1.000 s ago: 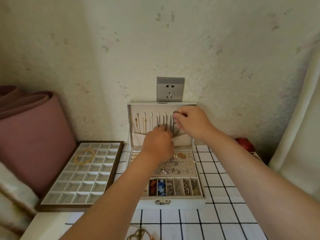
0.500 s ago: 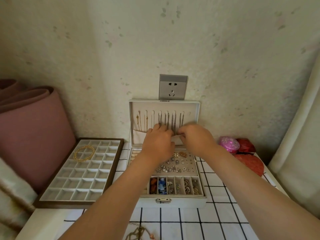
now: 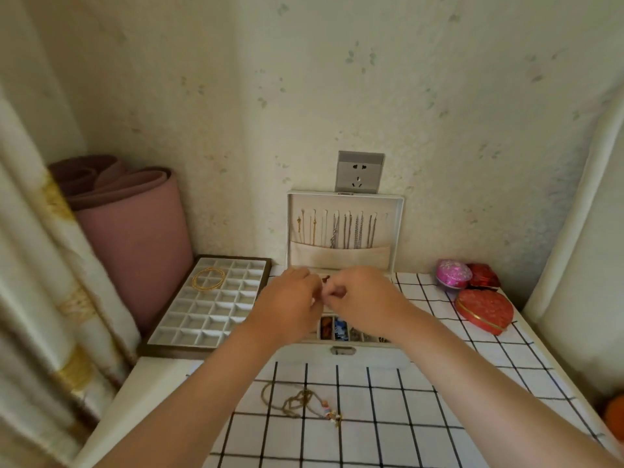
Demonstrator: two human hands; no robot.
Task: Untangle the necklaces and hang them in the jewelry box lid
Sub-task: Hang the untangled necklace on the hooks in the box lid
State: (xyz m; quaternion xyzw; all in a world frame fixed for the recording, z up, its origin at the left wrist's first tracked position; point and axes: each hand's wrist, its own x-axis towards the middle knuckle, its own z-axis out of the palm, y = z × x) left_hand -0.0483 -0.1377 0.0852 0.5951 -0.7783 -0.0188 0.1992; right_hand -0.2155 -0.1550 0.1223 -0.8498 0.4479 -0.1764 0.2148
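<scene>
So, gold and silver chain necklaces (image 3: pixel 337 231) hang in white jewelry box lid (image 3: pixel 399 231), 12 o'clock; tangled brown beaded necklace (image 3: pixel 297 403) waits, 6 o'clock; my left hand (image 3: pixel 290 298) and right hand (image 3: pixel 366 297) curled, contents unclear

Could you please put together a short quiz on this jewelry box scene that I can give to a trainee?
1. True or false: the lid of the jewelry box stands open, with necklaces hanging inside it.
2. Choose one: where does the tangled necklace lie?
A. hanging in the lid
B. on the checked cloth, in front of the box
C. inside the box
3. Fill in the blank: the gold bangle lies in the divided ____ to the left of the box.

Key
1. True
2. B
3. tray
</scene>
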